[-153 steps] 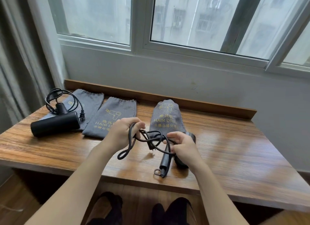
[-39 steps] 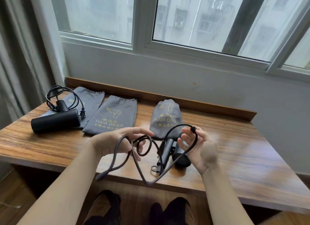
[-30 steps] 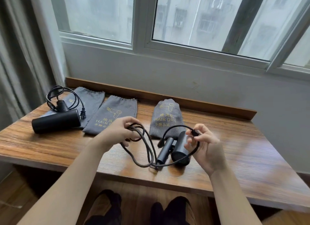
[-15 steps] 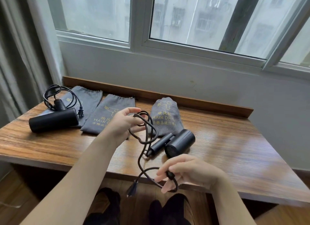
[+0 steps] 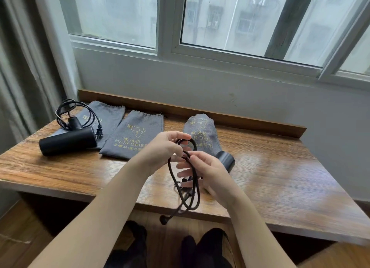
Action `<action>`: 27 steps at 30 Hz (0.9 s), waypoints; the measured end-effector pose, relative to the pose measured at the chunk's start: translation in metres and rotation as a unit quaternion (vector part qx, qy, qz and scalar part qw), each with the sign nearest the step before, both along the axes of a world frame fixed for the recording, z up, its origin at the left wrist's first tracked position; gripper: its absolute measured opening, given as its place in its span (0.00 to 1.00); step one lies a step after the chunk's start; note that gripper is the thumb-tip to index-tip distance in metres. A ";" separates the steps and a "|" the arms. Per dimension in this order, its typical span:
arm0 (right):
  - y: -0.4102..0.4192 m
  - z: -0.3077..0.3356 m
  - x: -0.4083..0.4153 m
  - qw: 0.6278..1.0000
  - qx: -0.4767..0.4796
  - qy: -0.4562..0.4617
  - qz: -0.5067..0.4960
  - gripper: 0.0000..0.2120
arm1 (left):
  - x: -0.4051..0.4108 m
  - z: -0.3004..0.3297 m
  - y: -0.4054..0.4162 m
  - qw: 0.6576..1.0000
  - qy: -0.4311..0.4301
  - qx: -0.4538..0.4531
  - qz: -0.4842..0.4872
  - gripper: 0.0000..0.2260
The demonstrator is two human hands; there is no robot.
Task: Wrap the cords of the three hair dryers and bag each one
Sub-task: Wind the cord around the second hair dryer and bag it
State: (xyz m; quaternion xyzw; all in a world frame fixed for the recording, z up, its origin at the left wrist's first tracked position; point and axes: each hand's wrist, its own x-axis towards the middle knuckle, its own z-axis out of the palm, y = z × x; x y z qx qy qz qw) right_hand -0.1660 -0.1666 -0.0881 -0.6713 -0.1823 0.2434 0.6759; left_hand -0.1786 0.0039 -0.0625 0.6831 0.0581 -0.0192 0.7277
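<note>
Head view: my left hand [image 5: 160, 151] grips the cord [image 5: 193, 187] coil's top; my right hand [image 5: 208, 172] pinches a strand just below. Loops hang down past the desk [image 5: 280, 183] edge, plug [image 5: 163, 220] lowest; the hair dryer [image 5: 226, 159] lies behind my right hand, nearer it.

2 black hair dryers [image 5: 67, 141] with black cords [image 5: 187, 184] — 3 grey bags [image 5: 134, 137], gold dryer logo and gold lettering. Table [image 5: 276, 179] brown wood grain, wall [image 5: 220, 87] pale grey, window frame [image 5: 168, 27] white, curtain [image 5: 22, 67] grey.
</note>
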 end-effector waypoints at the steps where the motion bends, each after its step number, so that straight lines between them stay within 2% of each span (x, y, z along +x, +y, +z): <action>1: 0.003 0.001 0.000 1.000 0.019 0.005 -0.012 0.12 | 0.000 0.001 0.000 0.999 -0.004 -0.031 -0.007 0.19; 4: 0.008 0.000 0.000 0.995 0.052 0.059 -0.056 0.09 | 0.001 0.001 0.003 0.995 -0.021 -0.101 0.003 0.11; 7: 0.012 -0.006 0.001 0.988 0.047 0.096 -0.110 0.10 | 0.002 -0.004 0.003 0.997 -0.068 0.006 0.045 0.09; 10: 0.015 -0.006 0.005 0.980 0.043 0.073 -0.181 0.18 | 0.001 -0.005 0.001 0.992 -0.107 0.067 0.014 0.07; 12: 0.015 -0.003 0.008 0.978 0.032 0.051 -0.199 0.20 | 0.000 -0.003 0.002 0.991 -0.115 0.070 -0.023 0.06; 15: 0.011 0.002 0.010 0.984 0.031 0.049 -0.166 0.22 | -0.003 -0.001 0.008 0.992 -0.102 0.021 -0.070 0.05; 18: 0.007 0.004 0.013 0.989 0.046 0.049 -0.132 0.13 | -0.004 -0.003 0.014 0.990 -0.066 -0.046 -0.116 0.11; 20: 0.005 0.004 0.014 0.988 0.071 0.066 -0.118 0.08 | -0.003 -0.009 0.014 0.991 -0.047 -0.057 -0.112 0.11; 23: 0.004 0.003 0.013 0.984 0.098 0.099 -0.112 0.07 | -0.003 -0.019 0.011 0.995 -0.016 0.009 -0.103 0.13; 27: 0.005 0.005 0.012 0.985 0.083 0.084 -0.123 0.07 | -0.005 -0.018 0.004 0.986 -0.050 0.116 -0.108 0.13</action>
